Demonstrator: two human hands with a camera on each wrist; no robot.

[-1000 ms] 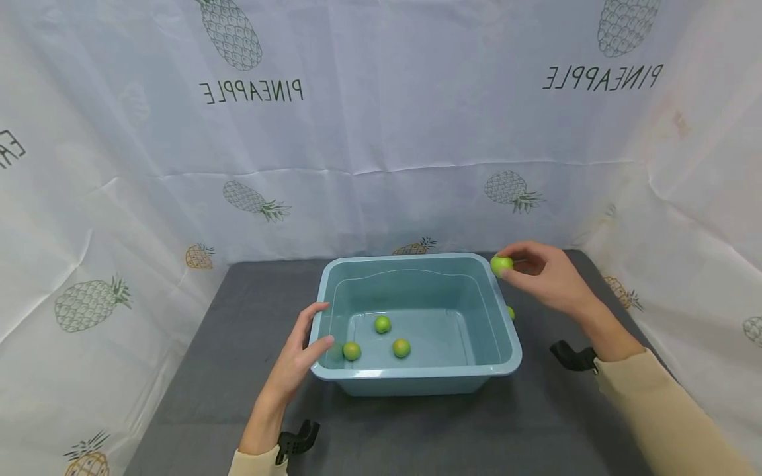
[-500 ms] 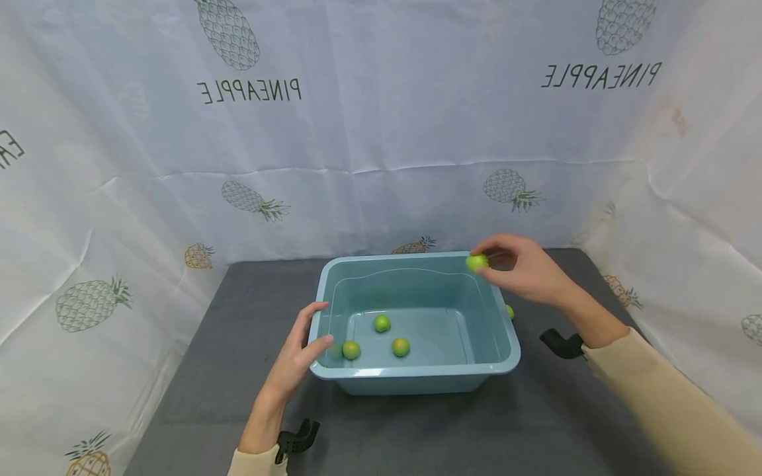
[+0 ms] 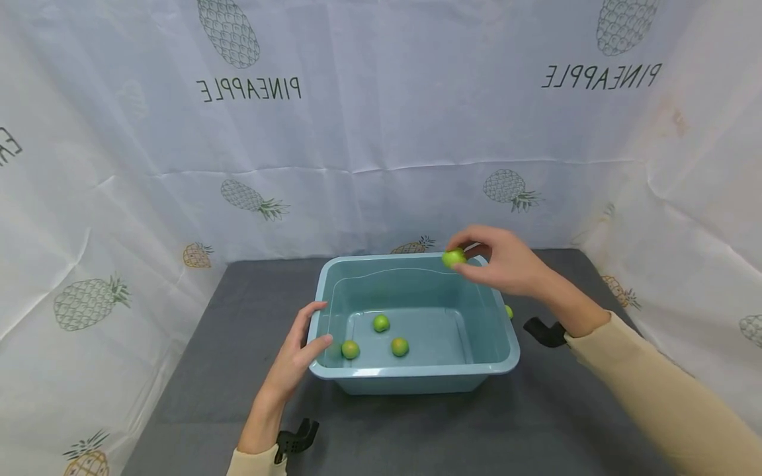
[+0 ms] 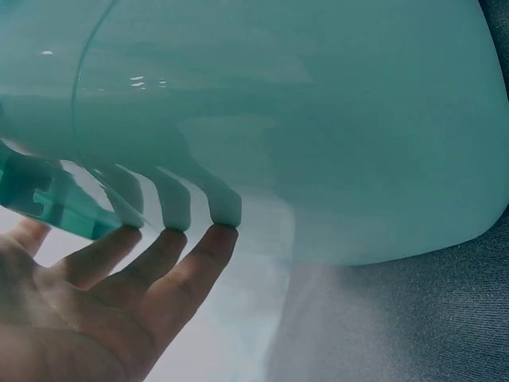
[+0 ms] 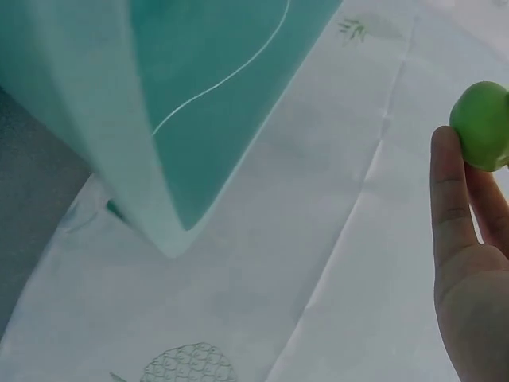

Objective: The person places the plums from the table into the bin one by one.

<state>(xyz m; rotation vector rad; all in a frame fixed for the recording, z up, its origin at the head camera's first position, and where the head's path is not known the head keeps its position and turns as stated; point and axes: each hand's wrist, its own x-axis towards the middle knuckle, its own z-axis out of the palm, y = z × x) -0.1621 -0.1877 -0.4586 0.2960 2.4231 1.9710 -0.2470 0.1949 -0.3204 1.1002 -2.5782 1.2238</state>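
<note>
A pale blue-green plastic basin (image 3: 411,378) stands on the grey tabletop. My left hand (image 3: 290,360) holds its left rim; in the left wrist view several fingertips (image 4: 221,235) press the outer wall. Over the basin's back right corner, my right hand (image 3: 506,263) pinches a small round green fruit (image 3: 454,258), like a small citrus, between thumb and fingers. The right wrist view shows this fruit (image 5: 482,127) at the fingertips, beyond the rim. On the basin floor lie three similar fruits: one green (image 3: 381,322), one with a yellowish top (image 3: 399,346), one near the left wall (image 3: 350,350).
Just outside the basin's right wall, another green fruit (image 3: 508,311) is partly hidden behind the rim. White cloth (image 3: 369,132) printed with pineapples hangs at the back and both sides. The grey tabletop (image 3: 208,370) extends around the basin.
My right hand has carried the green fruit leftward and slightly up, from beside the basin's right rim to above its back right corner. The left hand keeps its place on the rim.
</note>
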